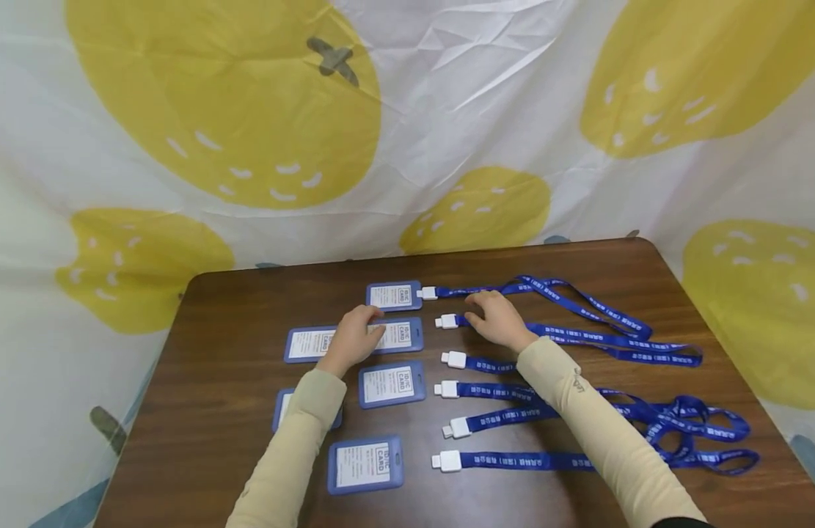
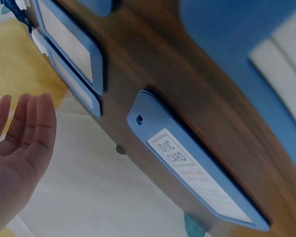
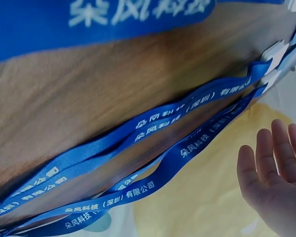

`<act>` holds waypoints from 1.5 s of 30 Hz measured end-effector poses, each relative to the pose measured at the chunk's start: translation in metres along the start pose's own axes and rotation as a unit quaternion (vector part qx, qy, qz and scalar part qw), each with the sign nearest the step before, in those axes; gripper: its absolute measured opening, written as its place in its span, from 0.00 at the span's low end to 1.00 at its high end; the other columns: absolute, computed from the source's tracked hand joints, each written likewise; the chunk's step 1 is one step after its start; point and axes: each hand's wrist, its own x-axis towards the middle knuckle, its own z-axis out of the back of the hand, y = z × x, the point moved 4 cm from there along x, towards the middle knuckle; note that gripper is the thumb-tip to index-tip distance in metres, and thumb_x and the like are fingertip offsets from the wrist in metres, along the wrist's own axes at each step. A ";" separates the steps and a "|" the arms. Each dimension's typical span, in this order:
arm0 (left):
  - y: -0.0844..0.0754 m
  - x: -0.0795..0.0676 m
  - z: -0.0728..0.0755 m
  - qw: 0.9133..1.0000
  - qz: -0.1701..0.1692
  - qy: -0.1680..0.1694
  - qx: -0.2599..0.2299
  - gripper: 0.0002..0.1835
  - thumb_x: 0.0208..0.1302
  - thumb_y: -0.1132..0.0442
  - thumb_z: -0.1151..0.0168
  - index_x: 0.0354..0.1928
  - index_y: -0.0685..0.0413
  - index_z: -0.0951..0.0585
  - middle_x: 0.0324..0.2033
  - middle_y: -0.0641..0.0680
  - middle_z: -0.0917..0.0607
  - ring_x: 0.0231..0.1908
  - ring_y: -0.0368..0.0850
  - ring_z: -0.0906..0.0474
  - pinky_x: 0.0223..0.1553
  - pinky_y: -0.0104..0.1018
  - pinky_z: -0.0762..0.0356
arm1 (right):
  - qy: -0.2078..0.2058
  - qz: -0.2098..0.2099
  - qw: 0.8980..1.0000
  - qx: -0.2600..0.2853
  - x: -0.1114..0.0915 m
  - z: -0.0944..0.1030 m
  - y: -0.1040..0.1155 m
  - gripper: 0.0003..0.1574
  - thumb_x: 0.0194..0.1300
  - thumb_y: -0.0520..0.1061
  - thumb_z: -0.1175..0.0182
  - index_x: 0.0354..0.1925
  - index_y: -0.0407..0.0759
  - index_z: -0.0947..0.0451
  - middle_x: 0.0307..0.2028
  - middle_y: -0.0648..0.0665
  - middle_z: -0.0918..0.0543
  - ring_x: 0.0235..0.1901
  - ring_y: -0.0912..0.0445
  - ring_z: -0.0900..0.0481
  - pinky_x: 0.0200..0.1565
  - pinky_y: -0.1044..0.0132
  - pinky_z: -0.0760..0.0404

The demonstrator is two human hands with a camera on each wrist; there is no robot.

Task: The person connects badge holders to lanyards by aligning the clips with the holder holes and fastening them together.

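Note:
My left hand (image 1: 354,340) hovers over two blue ID card holders that lie in line, a right-hand one (image 1: 402,334) and a left-hand one (image 1: 304,345), and hides part of both. Its fingers are loosely bent and hold nothing, as the left wrist view also shows. Over the second blue lanyard (image 1: 579,336), just right of its white clip (image 1: 447,321), hangs my right hand (image 1: 498,321), fingers relaxed around nothing. At the back, another card holder (image 1: 392,296) meets the white clip (image 1: 428,293) of the farthest lanyard (image 1: 559,290).
Nearer on the brown table (image 1: 229,323) lie more card holders: one in the middle (image 1: 391,384), one in front (image 1: 365,466), and one half under my left sleeve (image 1: 285,405). Several lanyards (image 1: 526,460) with white clips extend rightward, some crossing my right forearm. A lemon-print cloth (image 1: 420,132) hangs behind.

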 end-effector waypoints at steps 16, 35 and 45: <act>0.010 -0.006 -0.004 0.992 0.082 0.027 0.088 0.17 0.54 0.61 0.41 0.45 0.61 0.23 0.44 0.63 0.25 0.47 0.60 0.31 0.42 0.54 0.27 | 0.008 0.017 1.000 -0.017 0.004 -0.016 0.006 0.15 0.55 0.39 0.40 0.41 0.29 0.23 0.39 0.36 0.21 0.44 0.43 0.26 0.47 0.52 0.27; 0.012 0.006 -0.018 0.977 0.156 0.079 0.124 0.36 0.51 0.45 0.36 0.58 0.60 0.30 0.50 0.66 0.30 0.50 0.62 0.34 0.46 0.54 0.30 | 0.044 0.013 0.996 -0.074 0.018 -0.029 0.015 0.21 0.58 0.43 0.42 0.47 0.30 0.24 0.44 0.35 0.22 0.47 0.42 0.27 0.49 0.51 0.28; 0.012 0.011 -0.023 0.970 0.152 0.100 0.161 0.40 0.44 0.44 0.30 0.60 0.52 0.30 0.50 0.65 0.32 0.49 0.61 0.36 0.40 0.53 0.27 | 0.081 0.003 0.993 -0.087 0.022 -0.042 0.012 0.23 0.57 0.45 0.39 0.48 0.33 0.23 0.44 0.35 0.23 0.44 0.42 0.26 0.44 0.50 0.25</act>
